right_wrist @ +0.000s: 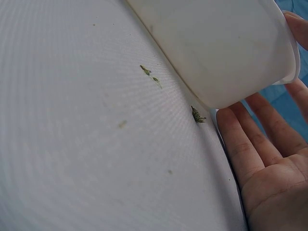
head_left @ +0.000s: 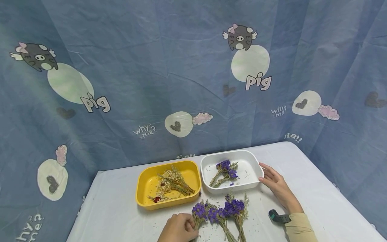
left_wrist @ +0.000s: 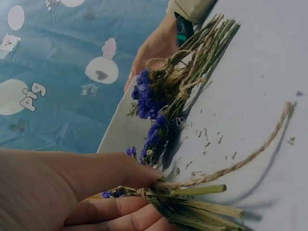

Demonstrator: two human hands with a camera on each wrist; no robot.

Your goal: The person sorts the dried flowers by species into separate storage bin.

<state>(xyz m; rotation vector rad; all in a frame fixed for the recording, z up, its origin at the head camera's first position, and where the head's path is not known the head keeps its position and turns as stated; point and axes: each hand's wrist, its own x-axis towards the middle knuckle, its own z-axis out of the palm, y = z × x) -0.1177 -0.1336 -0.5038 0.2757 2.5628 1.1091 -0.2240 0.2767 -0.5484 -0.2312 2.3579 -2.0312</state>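
Note:
In the head view, my left hand [head_left: 178, 228] pinches the tied stems of a bunch of dried purple flowers [head_left: 199, 211]. The left wrist view shows thumb and fingers at its twine tie [left_wrist: 144, 191], with a loose twine end [left_wrist: 240, 163] curving away over the cloth. Beside it lie more tied purple bunches [head_left: 234, 207], stems toward me. My right hand [head_left: 276, 183] holds the right end of a white tray [head_left: 257, 184], thumb at the rim and other fingers along the wall and base corner. Inside that tray are purple bunches [head_left: 225, 165].
Left of the white tray stands a yellow tray [head_left: 142, 188] with dried cream and red flowers [head_left: 172, 179]. Small plant bits are scattered on the white tablecloth [head_left: 326, 201]. A blue printed curtain [head_left: 187, 67] hangs behind and at both sides.

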